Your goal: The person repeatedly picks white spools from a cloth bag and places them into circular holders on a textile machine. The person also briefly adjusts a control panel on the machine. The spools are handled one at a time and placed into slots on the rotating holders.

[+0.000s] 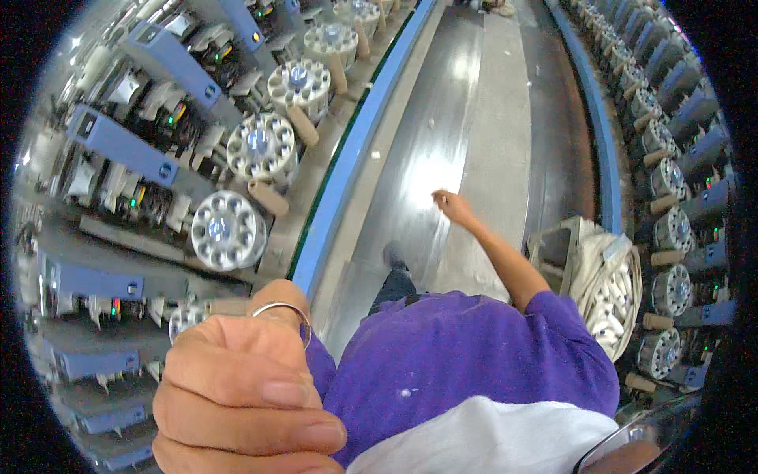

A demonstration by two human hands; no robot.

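My left hand (pixel 245 387) fills the lower left, very close, with its fingers curled in toward the palm. A thin metal bangle (pixel 286 308) circles the wrist. Whatever the left fingers may hold is hidden inside them. Farther off, my right hand (pixel 450 205) hangs over the shiny aisle floor (pixel 430 142) at the end of a bent arm. Its fingers are drawn together, and it is too small to tell whether something is between them. Neither hand touches a machine.
Winding machines with blue panels (pixel 126 142) and round bobbin magazines (pixel 229 231) line the left, behind a blue rail (pixel 355 150). Another machine row (pixel 671 229) runs along the right. Beside my right arm stands a bin with a white sack (pixel 612 296) of pale bobbins.
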